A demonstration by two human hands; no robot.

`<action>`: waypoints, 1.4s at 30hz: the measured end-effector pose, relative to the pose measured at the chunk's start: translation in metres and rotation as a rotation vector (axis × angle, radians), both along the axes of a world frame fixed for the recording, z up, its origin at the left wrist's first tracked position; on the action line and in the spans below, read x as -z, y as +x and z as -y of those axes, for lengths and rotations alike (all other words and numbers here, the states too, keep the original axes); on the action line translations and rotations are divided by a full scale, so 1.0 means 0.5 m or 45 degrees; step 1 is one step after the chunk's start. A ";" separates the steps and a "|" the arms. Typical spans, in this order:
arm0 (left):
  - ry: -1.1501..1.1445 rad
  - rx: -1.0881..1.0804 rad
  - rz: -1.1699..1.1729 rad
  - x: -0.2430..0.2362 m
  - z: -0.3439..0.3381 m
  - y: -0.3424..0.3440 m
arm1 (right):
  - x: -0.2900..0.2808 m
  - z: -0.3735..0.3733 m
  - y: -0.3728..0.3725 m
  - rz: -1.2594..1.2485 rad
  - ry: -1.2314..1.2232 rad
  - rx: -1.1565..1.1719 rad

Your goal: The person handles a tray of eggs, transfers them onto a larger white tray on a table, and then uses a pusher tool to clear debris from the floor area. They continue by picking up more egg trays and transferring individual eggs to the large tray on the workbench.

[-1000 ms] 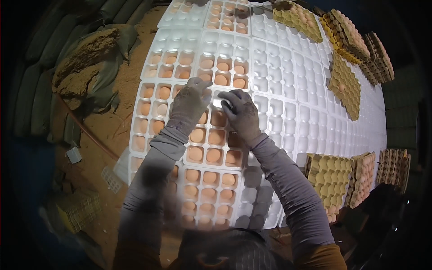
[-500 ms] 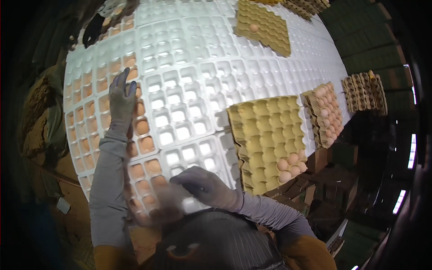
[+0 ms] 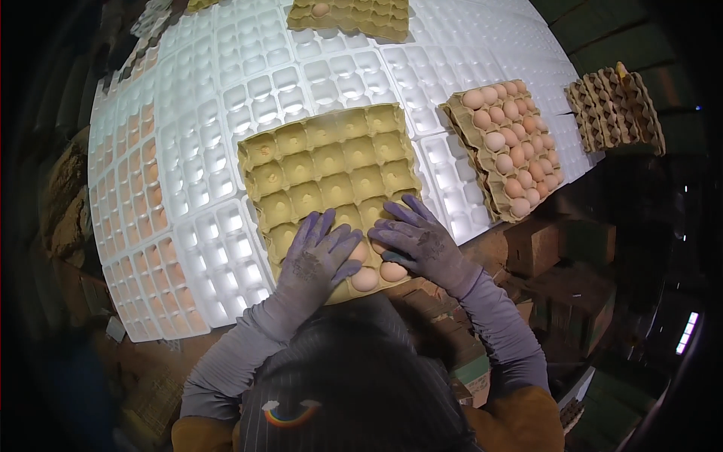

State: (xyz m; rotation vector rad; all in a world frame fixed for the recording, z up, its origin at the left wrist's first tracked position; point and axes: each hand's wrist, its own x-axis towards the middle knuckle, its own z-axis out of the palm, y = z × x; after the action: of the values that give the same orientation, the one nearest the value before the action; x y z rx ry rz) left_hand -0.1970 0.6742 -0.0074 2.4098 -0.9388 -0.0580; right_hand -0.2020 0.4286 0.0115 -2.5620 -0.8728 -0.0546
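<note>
A yellowish pulp egg tray [image 3: 307, 200] lies in front of me, most of its cups bare. My left hand [image 3: 318, 256], in a grey-purple glove, is over its near part, fingers spread and thumb curled around a partly hidden egg [image 3: 361, 251]. Facing it, my gloved right hand [image 3: 422, 245] has thumb and fingers around another egg [image 3: 378, 246], largely covered. Both of these eggs still sit low at the tray. Two pale brown eggs, a left one [image 3: 365, 279] and a right one [image 3: 392, 271], rest in the near row between my wrists. Cups beneath my palms are hidden.
White moulded trays [image 3: 218, 245] cover the table, those on the left holding brown eggs [image 3: 173, 285]. To the right stands a full pulp tray of eggs [image 3: 516, 147]; beyond it are stacked pulp trays [image 3: 614, 109]. Another pulp tray [image 3: 361, 19] bears one egg. Cardboard boxes [image 3: 531, 245] stand below.
My view has turned right, bringing the yellowish tray to the middle. Both hands have left the white trays and come together over the eggs at that tray's near edge.
</note>
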 end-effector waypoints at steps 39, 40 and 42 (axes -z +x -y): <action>-0.058 -0.162 -0.554 -0.093 0.094 -0.030 | -0.052 0.111 -0.050 -1.437 1.733 0.856; -0.567 -0.286 -1.034 -0.097 0.063 -0.014 | -0.036 0.114 -0.047 -1.569 1.890 0.836; -1.012 -0.475 -1.834 -0.132 0.000 0.015 | -0.023 0.101 -0.027 -1.686 1.974 0.750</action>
State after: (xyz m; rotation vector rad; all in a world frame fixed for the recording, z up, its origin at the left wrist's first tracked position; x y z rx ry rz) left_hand -0.1896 0.6741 0.0587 1.1988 0.1830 -0.9222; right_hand -0.2153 0.3780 0.0232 -0.8401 0.4202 0.5053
